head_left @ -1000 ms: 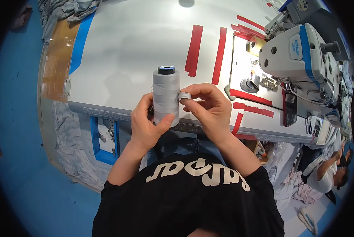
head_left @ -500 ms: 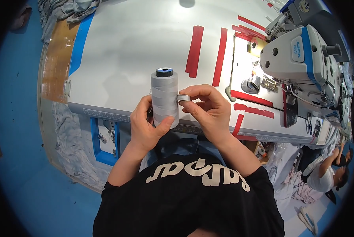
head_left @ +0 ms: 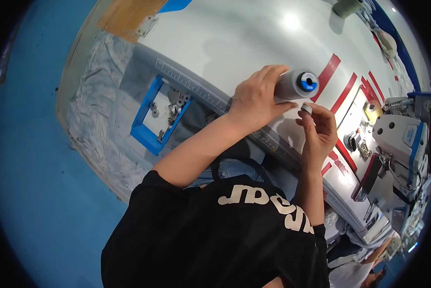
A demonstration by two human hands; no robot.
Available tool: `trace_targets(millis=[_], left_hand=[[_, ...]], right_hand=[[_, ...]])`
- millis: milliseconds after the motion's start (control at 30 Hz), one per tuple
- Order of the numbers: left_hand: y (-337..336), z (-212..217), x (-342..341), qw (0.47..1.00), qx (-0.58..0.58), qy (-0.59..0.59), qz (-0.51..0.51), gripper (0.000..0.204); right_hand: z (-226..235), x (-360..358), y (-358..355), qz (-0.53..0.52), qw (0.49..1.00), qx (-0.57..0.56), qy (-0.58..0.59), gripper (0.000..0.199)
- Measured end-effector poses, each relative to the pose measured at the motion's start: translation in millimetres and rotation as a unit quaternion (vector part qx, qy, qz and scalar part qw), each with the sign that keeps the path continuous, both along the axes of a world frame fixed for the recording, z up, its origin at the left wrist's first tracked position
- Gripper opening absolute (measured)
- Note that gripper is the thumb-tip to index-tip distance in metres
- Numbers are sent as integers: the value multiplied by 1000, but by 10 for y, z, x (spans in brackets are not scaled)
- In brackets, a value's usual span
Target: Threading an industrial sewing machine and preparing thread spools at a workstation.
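Observation:
My left hand [head_left: 254,101] is wrapped round a large grey thread cone [head_left: 286,87], over the white table near its front edge. The cone is tilted, so its black and blue core end faces up and to the right. Just below it, my right hand [head_left: 320,134] pinches a small grey bobbin [head_left: 307,109] between thumb and fingers. Bobbin and cone are close together; any thread running between them is too fine to make out.
A sewing machine [head_left: 397,137] stands on the right. Red tape strips [head_left: 328,77] mark the white tabletop [head_left: 215,43], and a ruler strip [head_left: 192,87] follows its front edge. Below hangs a blue tray [head_left: 146,138] with metal parts. Another person [head_left: 345,272] is at lower right.
The view has turned, with the table now running diagonally. In the picture both hands have moved right with cone and bobbin, and the cone has tipped from upright.

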State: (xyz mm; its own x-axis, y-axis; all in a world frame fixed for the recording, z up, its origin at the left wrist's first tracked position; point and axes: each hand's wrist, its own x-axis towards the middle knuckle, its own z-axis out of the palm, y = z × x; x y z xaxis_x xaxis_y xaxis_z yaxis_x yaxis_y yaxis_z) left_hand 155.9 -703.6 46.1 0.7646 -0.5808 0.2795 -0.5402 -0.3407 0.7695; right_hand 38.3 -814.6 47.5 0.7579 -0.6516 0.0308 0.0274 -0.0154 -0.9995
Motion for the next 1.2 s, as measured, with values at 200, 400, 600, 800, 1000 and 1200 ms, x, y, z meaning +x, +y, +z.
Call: trace_targets(millis=[200, 400, 600, 800, 1000, 1200], left_hand=[[798, 100, -51, 996, -93, 8, -6, 36], [2218, -7, 243, 978, 46, 7, 204, 15], [2597, -248, 304, 937, 307, -134, 95, 26], [2448, -273, 375, 942, 300, -130, 78, 27], [2205, -352, 314, 976, 204, -72, -3, 20], [2370, -403, 354, 966, 247, -76, 14, 21]], right_hand=[[-78, -165, 40, -10, 999, -11, 42, 18], [-170, -239, 57, -19, 999, -40, 28, 17], [-201, -225, 65, 7, 996, -84, 34, 18], [-218, -240, 80, -1, 993, -107, 45, 18], [-238, -228, 116, 3, 992, -118, 49, 18], [-227, -198, 125, 0, 990, -130, 61, 17]])
